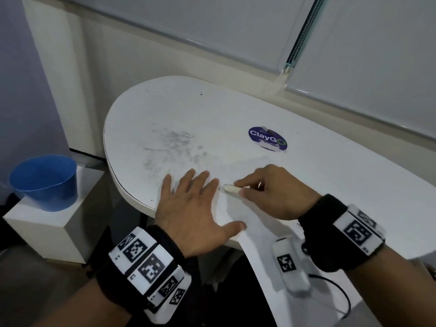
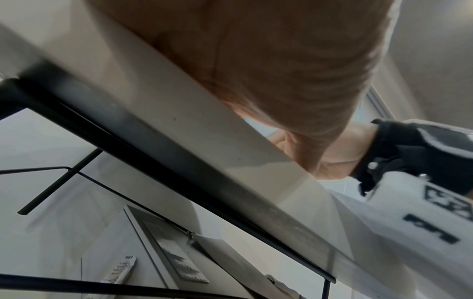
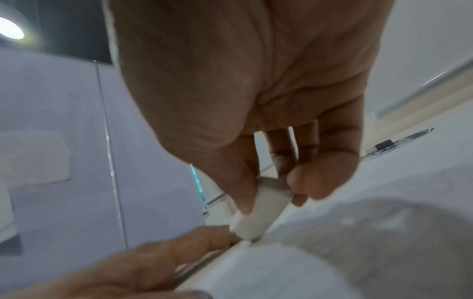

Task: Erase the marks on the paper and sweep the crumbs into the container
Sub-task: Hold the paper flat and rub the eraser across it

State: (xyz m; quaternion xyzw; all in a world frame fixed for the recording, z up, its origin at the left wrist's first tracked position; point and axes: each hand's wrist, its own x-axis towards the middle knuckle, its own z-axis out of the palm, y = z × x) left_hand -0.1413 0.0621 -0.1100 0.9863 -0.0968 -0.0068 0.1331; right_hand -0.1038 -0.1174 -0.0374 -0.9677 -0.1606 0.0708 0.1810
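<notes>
A white sheet of paper (image 1: 257, 223) lies on the white table (image 1: 342, 171) and hangs over its front edge. My left hand (image 1: 191, 208) lies flat with spread fingers on the paper's left part, holding it down. My right hand (image 1: 271, 192) pinches a white eraser (image 1: 232, 188) between thumb and fingers. The eraser's tip touches the paper just beside my left index finger. In the right wrist view the eraser (image 3: 258, 214) points down at the paper (image 3: 320, 252), close to my left fingers (image 3: 166, 248). A blue container (image 1: 44, 182) stands on a low white block left of the table.
Grey smudges (image 1: 169, 149) mark the tabletop beyond my left hand. A round purple sticker (image 1: 267, 138) is stuck on the table farther back. Window blinds (image 1: 354, 43) run behind the table. The white block (image 1: 49, 230) stands below table height.
</notes>
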